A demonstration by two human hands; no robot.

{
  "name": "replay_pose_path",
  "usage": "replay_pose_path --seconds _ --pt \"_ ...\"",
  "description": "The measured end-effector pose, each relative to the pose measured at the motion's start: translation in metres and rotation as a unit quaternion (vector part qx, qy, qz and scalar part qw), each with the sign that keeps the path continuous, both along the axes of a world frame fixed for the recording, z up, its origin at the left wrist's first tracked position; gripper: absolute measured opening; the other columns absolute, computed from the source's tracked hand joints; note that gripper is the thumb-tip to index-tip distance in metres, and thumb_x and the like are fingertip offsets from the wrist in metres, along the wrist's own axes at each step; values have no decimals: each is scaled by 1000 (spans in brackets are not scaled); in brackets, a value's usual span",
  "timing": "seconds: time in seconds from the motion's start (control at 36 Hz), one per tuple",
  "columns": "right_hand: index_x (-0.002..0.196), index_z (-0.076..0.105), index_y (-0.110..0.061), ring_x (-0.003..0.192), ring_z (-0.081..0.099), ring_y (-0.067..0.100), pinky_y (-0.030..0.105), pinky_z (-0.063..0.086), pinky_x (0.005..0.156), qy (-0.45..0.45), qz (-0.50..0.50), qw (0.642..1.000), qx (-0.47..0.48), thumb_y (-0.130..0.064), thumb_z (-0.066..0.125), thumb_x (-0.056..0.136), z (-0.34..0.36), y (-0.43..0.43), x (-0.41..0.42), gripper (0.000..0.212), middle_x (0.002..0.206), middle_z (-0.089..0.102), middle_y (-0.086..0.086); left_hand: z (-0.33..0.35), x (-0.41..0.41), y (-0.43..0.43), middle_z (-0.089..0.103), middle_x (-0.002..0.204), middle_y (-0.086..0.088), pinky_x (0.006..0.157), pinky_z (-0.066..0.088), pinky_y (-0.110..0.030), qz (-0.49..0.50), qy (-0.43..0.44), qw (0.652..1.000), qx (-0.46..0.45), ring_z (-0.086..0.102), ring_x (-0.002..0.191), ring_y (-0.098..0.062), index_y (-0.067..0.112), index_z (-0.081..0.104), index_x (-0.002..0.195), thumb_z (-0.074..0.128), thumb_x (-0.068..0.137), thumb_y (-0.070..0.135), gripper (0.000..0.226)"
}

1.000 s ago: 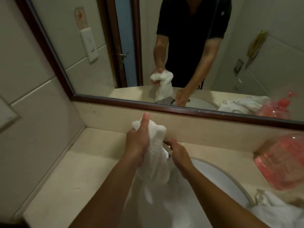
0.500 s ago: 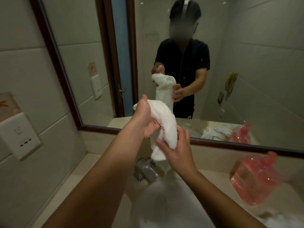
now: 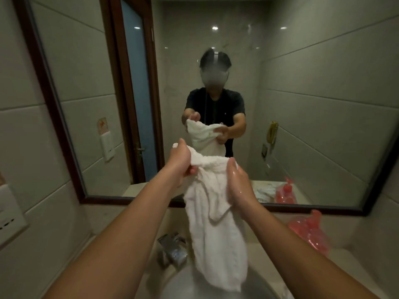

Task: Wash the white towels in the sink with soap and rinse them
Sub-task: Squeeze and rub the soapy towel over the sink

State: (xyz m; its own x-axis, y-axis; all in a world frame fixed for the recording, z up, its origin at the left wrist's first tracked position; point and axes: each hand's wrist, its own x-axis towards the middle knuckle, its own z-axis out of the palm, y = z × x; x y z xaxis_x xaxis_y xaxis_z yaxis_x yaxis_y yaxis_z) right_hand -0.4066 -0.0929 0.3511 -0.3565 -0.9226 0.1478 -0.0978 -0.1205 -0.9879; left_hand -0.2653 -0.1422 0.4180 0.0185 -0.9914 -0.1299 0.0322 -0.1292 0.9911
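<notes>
A wet white towel hangs in front of the mirror, its lower end dangling over the sink basin. My left hand grips its bunched top left corner. My right hand, wet and shiny, grips the top edge a little to the right, so the upper part is spread between both hands. A chrome faucet stands just left of the hanging cloth.
A pink translucent soap bottle sits on the beige counter at the right. The dark-framed mirror reflects a person holding the towel. A wall socket is at the left.
Both hands have lifted the towel from the basin to mirror height. My right hand left the faucet, took hold of the towel's top, and the hands pulled apart, opening the bunched cloth.
</notes>
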Motion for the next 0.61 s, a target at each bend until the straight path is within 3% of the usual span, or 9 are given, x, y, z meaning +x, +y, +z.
replay_pose_path --seconds 0.06,0.11,0.17,0.28,0.36,0.42,0.47,0.53,0.61 --pt "149 56 -26 133 58 23 48 43 118 -16 -7 1000 24 -66 32 107 -1 -3 -4 63 145 62 -2 10 -1 -2 55 76 -7 42 34 -23 -2 2 1000 -7 42 50 -13 15 46 133 27 115 45 39" --pt "155 49 -28 141 53 24 51 41 121 -32 -5 999 43 -80 34 95 -4 -7 -8 81 155 54 -4 16 -4 -3 43 65 -2 44 28 -23 -13 27 1000 -5 35 51 -11 16 42 150 29 115 40 44" --pt "158 46 -27 144 48 23 49 37 123 -28 -10 998 51 -74 31 102 -5 -8 -12 75 155 49 -10 17 -7 -3 36 55 3 45 24 -23 -16 34 999 3 30 47 -9 16 45 150 33 115 39 44" --pt "155 50 -18 142 49 21 32 37 109 42 -38 998 25 -51 28 114 -7 -6 -32 57 154 53 -2 26 -6 -2 31 53 6 40 20 -19 -45 51 997 32 24 43 -6 18 55 107 39 113 48 34" --pt "144 56 -9 121 52 19 28 35 97 84 -77 993 33 -41 32 116 -15 -7 -44 49 138 59 3 37 -6 -2 34 51 6 38 15 -18 -87 85 992 42 23 42 -5 17 47 77 38 112 31 39" --pt "136 60 -13 112 48 20 32 37 94 129 -113 984 45 -39 35 115 -20 -8 -46 42 139 57 12 40 -11 2 33 45 6 37 12 -16 -114 140 982 51 23 35 -4 18 38 68 35 111 21 43" --pt "134 61 -21 122 45 28 41 38 107 173 -159 970 63 -43 43 111 -24 -9 -44 37 145 47 16 40 -17 1 34 47 4 35 13 -15 -132 205 967 72 24 32 -4 16 40 70 34 112 25 43" --pt "136 56 -24 132 44 29 46 37 115 192 -151 968 49 -51 51 107 -23 -6 -38 39 145 39 10 40 -26 -2 38 56 0 33 17 -13 -145 256 951 96 27 34 -4 9 50 85 36 112 34 40" --pt "121 54 -25 102 59 14 22 50 85 136 -60 988 -36 -54 60 103 -17 3 -22 35 118 53 1 35 -40 -8 52 63 -5 36 20 -13 -146 298 938 101 30 40 -5 -1 55 105 34 111 40 46"
